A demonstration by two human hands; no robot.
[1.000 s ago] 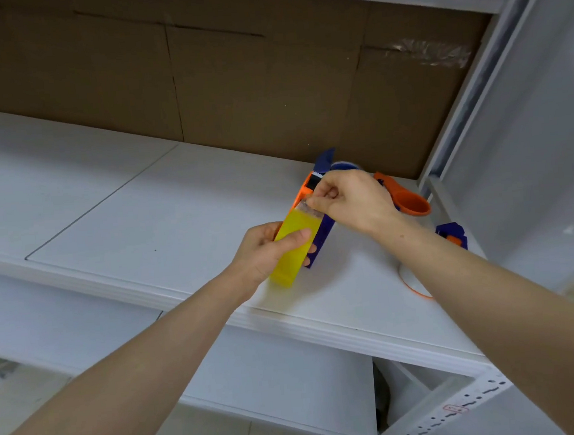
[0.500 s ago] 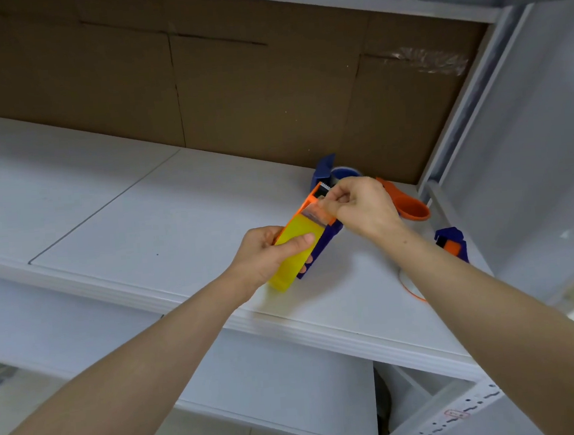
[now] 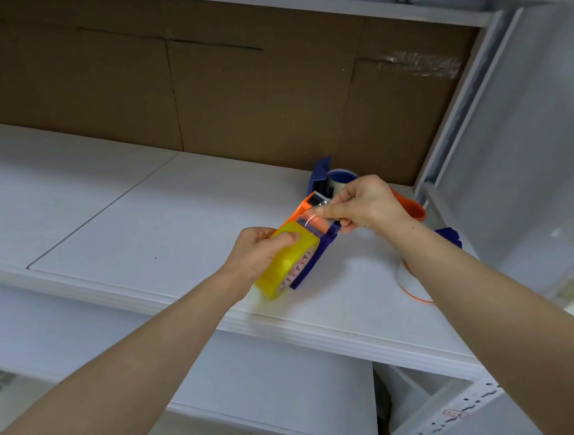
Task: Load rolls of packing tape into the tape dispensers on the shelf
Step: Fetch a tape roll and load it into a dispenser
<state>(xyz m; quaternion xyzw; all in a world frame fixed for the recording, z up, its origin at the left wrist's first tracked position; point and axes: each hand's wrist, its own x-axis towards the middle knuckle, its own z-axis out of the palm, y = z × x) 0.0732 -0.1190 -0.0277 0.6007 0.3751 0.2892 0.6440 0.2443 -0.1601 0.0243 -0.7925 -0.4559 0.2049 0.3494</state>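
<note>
Yellow tape roll in an orange-and-blue dispenser, white shelf, brown cardboard backing

Tape strip now drawn longer

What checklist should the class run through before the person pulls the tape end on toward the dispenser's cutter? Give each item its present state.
1. Yellow tape roll seated in the orange and blue dispenser: ok, it sits in the frame.
2. Left hand steadying roll and dispenser: ok, wrapped around them.
3. Right hand pinching the clear tape end: ok.
4. Tape end flat, not twisted: cannot tell, too glossy.
5. Serrated blade clear of the fingers: ok, apart but close.
6. Tape threaded under the roller: cannot tell, hidden.
</note>
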